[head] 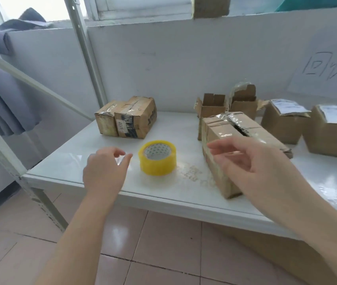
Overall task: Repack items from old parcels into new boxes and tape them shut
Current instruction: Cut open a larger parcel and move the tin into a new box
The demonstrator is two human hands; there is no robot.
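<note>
While two taped parcels [125, 120] sit at centre frame, the near box [225, 138] right of centre shows a slit top, so repacking and taping look mostly undone. The left hand [104, 171] curls just left of the yellow tape roll [157, 158], whether pinching a clear scrap I cannot tell. The right hand [252, 159] hangs relaxed and empty over that box.

**One head-worn view, tilted down**

A single wide-angle camera at the person's head faces forward and down – close above the near edge of the glossy white desk [163, 194]. The bare left hand [104, 171] and right hand [252, 161] enter from the bottom of the view.
</note>
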